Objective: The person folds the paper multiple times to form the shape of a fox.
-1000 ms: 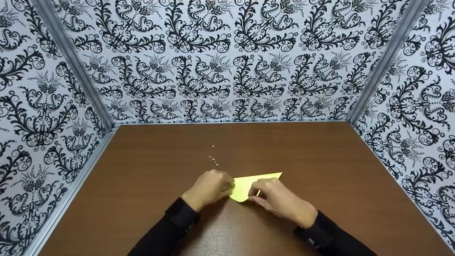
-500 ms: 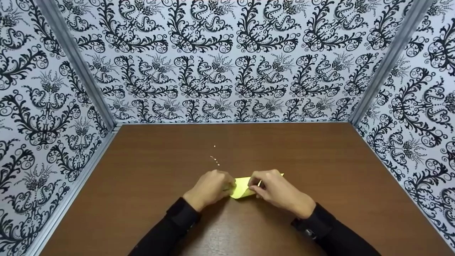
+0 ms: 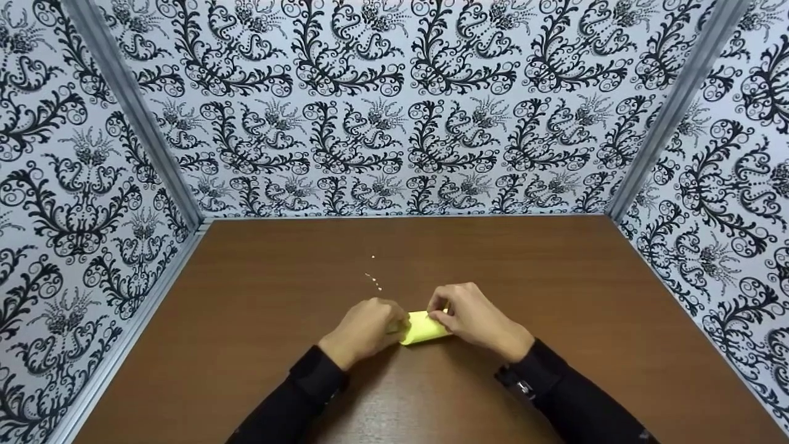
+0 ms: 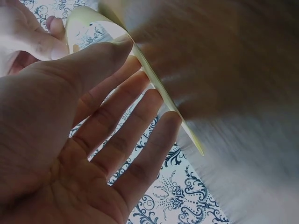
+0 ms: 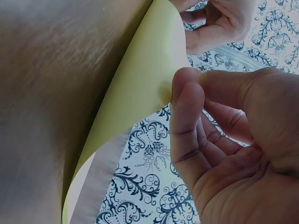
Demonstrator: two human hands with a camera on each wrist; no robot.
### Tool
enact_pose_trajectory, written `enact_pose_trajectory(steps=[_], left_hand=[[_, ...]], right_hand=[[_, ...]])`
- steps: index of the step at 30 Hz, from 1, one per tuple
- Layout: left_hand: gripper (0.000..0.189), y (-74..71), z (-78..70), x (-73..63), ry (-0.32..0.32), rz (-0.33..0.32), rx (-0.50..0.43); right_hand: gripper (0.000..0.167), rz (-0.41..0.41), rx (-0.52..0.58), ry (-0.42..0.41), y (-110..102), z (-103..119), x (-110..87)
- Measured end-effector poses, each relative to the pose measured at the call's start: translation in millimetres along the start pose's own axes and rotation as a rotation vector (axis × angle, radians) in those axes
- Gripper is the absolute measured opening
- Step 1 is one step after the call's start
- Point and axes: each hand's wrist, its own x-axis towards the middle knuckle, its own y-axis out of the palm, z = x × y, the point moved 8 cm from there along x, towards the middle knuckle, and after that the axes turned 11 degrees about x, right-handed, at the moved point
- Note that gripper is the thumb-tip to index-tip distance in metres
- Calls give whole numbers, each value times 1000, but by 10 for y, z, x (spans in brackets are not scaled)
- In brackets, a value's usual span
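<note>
A sheet of yellow paper (image 3: 424, 327) lies curled over in a loose roll on the brown table (image 3: 296, 265). My left hand (image 3: 367, 327) holds its left end; in the left wrist view the thumb and fingertips meet the flat part of the sheet (image 4: 161, 88). My right hand (image 3: 478, 317) pinches the lifted edge between thumb and index finger, clearly seen in the right wrist view, where the bent sheet (image 5: 135, 79) shows its yellow outer face. The right end of the paper is hidden behind my right hand in the head view.
Several tiny white specks (image 3: 374, 280) lie on the table beyond my left hand. Walls with a black-and-white scroll pattern (image 3: 357, 123) stand at the back and both sides, with grey metal posts (image 3: 132, 114) in the corners.
My right hand has moved away from me and slightly left, carrying the paper's near edge up and over. The sheet has gone from mostly flat to rolled over. My left hand has stayed nearly in place.
</note>
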Motion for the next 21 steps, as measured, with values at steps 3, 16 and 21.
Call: enact_pose_trajectory(steps=[3,16,21], left_hand=[[18,2,0,0,4,-2,12],[12,-26,-16,-9,54,-37,28],[10,-13,-26,-10,74,-37,36]], right_hand=[[10,3,12,31,11,-59,32],[10,20,-3,79,62,-215,134],[10,21,-28,76,78,-270,159]])
